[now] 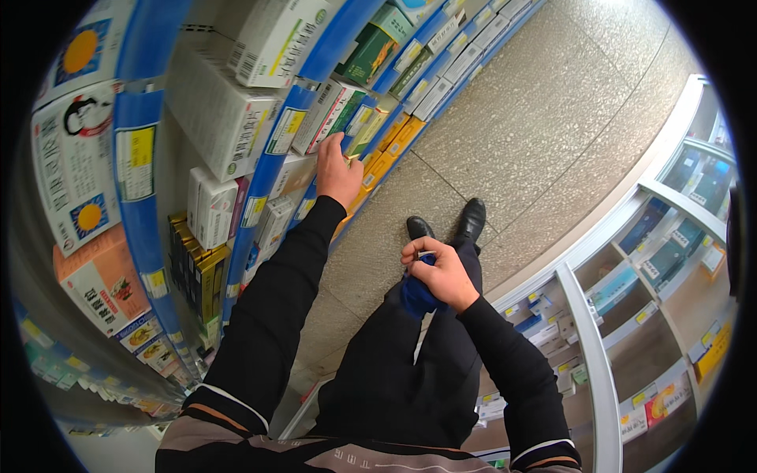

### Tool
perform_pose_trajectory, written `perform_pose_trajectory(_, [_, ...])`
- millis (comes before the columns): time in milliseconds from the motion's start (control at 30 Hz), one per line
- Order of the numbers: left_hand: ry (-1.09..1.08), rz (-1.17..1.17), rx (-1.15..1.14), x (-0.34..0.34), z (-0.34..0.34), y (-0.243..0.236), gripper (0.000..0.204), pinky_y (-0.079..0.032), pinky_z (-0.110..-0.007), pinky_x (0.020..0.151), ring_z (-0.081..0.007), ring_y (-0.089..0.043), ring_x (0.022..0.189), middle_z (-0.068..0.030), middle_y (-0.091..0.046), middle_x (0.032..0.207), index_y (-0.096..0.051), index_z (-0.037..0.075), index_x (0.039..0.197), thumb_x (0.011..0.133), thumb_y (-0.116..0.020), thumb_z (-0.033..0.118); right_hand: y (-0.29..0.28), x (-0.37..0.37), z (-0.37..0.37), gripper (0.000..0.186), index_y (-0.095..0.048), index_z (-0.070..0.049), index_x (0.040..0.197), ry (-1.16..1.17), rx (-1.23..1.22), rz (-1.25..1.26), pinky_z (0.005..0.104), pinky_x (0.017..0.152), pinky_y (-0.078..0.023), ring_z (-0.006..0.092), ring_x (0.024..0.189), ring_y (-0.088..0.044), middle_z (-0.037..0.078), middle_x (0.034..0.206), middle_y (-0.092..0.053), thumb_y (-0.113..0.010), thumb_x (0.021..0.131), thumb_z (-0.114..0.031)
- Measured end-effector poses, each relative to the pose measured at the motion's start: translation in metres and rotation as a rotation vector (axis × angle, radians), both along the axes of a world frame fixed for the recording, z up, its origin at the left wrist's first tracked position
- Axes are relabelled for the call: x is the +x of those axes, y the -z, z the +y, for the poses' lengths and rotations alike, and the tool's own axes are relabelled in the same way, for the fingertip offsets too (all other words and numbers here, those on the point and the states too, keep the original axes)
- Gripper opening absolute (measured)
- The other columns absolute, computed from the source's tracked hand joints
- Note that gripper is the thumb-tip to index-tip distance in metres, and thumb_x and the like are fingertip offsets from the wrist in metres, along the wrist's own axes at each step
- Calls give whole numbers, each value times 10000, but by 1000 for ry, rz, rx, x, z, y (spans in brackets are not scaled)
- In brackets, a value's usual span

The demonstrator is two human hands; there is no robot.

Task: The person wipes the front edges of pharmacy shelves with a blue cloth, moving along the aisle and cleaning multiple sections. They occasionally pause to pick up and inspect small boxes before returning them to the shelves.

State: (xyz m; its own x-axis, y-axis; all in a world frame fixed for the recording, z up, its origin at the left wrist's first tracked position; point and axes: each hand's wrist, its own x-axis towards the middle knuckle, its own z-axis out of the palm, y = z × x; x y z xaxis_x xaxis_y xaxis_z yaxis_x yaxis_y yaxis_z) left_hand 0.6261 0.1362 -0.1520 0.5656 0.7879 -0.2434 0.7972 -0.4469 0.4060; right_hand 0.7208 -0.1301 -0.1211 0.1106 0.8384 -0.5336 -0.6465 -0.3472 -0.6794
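We've got L hand (337,175) up on shelf (272,158), fingers resting on a box (335,117), not closed; R hand (438,272) fisted round blue cloth (415,296), kept clear at waist.

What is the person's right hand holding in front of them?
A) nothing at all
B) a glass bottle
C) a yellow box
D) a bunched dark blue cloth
D: the right hand is closed around a bunched dark blue cloth held above the trousers, while the left hand reaches to the boxes on the blue-edged shelf.
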Motion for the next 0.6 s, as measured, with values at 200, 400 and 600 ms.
perform_pose_trajectory(200, [-103, -43, 123, 19, -9, 14, 521, -441, -470, 1044, -363, -558, 1194, -187, -531, 1344, -515, -1, 1383, 896, -661, 112, 29, 9, 40, 194, -682, 23, 1026, 13, 73, -120, 307, 904, -529, 166, 955, -684, 88, 951, -722, -652, 847, -45])
perform_pose_trajectory(400, [-97, 39, 330, 30, -10, 34, 407, -469, -456, 976, -343, -579, 1116, -111, -629, 1198, -622, 79, 1304, 916, -686, 182, 33, 35, 74, 181, -682, 23, 1019, 58, 87, -183, 315, 905, -532, 172, 950, -693, 94, 953, -737, -648, 864, -63])
perform_pose_trajectory(600, [-177, -53, 345, 33, -6, 41, 108, -519, -440, 840, -330, -621, 988, -79, -627, 1054, -696, 101, 954, 930, -708, 206, 36, 38, 81, 205, -686, 26, 1021, 64, 66, -183, 310, 914, -525, 171, 956, -696, 101, 951, -743, -655, 841, -68])
